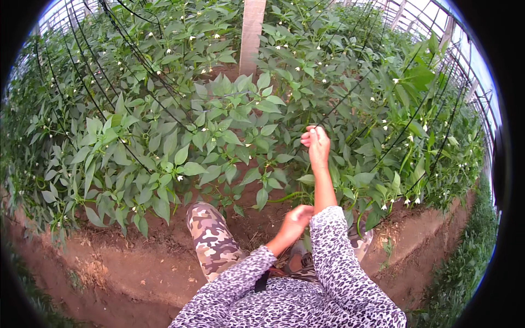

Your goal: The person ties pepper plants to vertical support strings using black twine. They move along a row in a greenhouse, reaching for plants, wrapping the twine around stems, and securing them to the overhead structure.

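Observation:
My right hand (318, 145) is raised among the pepper plants (229, 106), its thumb and fingers pinched together. A black cord (344, 98) slants down from the upper right and meets these fingertips. Lower down, my left hand (294, 223) is close to my right forearm, beside the cuff. It is blurred by motion, with the fingers curled, and I cannot make out anything in it. A long, thin green pepper (285, 197) hangs just above my left hand. Another curved pepper (359, 223) hangs to the right of my right sleeve. White flowers dot the plants.
A pale upright post (251, 39) stands among the plants ahead. Several black cords (135, 61) slant through the foliage at left, with more at right. My camouflage-clad knee (213, 233) is against the bare soil bank (123, 262). Low greenery (459, 262) grows at the right.

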### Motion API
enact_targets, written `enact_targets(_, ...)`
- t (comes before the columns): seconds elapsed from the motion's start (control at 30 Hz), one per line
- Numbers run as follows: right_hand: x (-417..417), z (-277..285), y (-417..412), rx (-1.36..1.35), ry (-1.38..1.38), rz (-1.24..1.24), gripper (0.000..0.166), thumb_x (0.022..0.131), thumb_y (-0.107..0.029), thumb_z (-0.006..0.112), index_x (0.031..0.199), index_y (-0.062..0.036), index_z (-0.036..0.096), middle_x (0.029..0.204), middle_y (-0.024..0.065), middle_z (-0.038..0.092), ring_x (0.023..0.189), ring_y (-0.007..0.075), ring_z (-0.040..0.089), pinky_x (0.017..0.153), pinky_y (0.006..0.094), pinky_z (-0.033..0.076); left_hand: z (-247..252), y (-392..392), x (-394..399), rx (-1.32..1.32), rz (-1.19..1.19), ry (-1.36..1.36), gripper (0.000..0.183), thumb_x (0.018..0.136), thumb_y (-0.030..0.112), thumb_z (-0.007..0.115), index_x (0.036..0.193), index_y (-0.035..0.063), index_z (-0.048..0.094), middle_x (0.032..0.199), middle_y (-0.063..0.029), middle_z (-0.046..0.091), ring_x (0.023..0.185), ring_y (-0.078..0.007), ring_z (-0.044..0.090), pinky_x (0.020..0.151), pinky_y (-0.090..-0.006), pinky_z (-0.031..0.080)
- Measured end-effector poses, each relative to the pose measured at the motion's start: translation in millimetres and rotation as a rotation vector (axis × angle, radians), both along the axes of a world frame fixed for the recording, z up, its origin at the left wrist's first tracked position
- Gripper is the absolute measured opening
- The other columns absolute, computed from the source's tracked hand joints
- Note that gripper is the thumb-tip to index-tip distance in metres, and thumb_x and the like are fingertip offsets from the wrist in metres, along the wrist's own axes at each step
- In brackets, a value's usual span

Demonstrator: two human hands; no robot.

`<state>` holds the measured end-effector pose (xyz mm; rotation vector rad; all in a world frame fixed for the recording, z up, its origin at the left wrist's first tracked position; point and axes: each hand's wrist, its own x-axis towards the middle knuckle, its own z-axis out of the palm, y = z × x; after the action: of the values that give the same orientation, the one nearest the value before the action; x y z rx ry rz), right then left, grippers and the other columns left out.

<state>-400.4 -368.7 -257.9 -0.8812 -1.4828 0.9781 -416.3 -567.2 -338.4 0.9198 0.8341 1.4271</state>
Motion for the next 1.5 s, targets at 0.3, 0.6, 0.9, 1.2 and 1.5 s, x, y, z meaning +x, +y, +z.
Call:
enact_targets(0.3, 54.4, -12.1, -12.8, -0.094, 0.128, -0.072, 0.021, 0.092, -0.017, 0.042, 0.093, 0.0011, 0.054, 0.068, 0.0035, 0.055, 0.057, 0.0096, 0.051, 0.054, 0.023, 0.043, -37.1, 66.1, -158.4, -0.226, 0.766, 0.209, 0.037, 0.085, 0.004, 0.05, 0.122, -0.0029, 0.047, 0.119, -0.0134, 0.054, 0.109, -0.02, 0.049, 0.093, -0.0298, 0.037)
enact_targets(0.6, 77.5, -0.2, -10.2, -0.088, 0.123, -0.083, 0.018, 0.091, -0.016, 0.045, 0.093, -0.0002, 0.054, 0.07, 0.0025, 0.057, 0.06, 0.0096, 0.053, 0.056, 0.0225, 0.043, 1.1, 125.9, -43.5, 0.101, 0.342, 0.451, 0.019, 0.087, 0.009, 0.053, 0.104, 0.0025, 0.058, 0.095, -0.0051, 0.061, 0.089, -0.0154, 0.057, 0.077, -0.0288, 0.045)
enact_targets(0.9, 69.3, 97.7, 17.2, -0.003, 0.078, 0.261, 0.019, 0.089, -0.013, 0.048, 0.097, 0.0034, 0.055, 0.092, 0.0121, 0.062, 0.083, 0.0188, 0.062, 0.073, 0.0283, 0.05, 33.9, 154.5, -1.1, 0.309, 0.613, 0.841, 0.023, 0.072, 0.011, 0.069, 0.079, -0.0021, 0.051, 0.07, -0.0157, 0.052, 0.068, -0.033, 0.052, 0.062, -0.04, 0.042)
enact_targets(1.2, 44.6, 136.3, -10.4, -0.056, -0.145, 0.339, 0.018, 0.09, -0.015, 0.05, 0.095, 0.0014, 0.055, 0.076, 0.0071, 0.06, 0.064, 0.016, 0.063, 0.06, 0.0257, 0.052, 38.4, 196.7, -50.5, -0.048, 0.748, 0.614, 0.019, 0.077, 0.008, 0.056, 0.089, -0.0036, 0.047, 0.081, -0.0213, 0.058, 0.076, -0.0373, 0.057, 0.067, -0.0435, 0.045)
enact_targets(1.5, 49.7, 124.2, 15.3, -0.101, 0.058, 0.213, 0.018, 0.091, -0.013, 0.045, 0.096, 0.0019, 0.054, 0.086, 0.0103, 0.061, 0.076, 0.0216, 0.064, 0.071, 0.0318, 0.053, 42.8, 164.2, -50.3, 0.413, 0.521, 0.681, 0.014, 0.079, 0.013, 0.057, 0.09, 0.0044, 0.06, 0.081, -0.0163, 0.058, 0.078, -0.0332, 0.056, 0.069, -0.0396, 0.044)
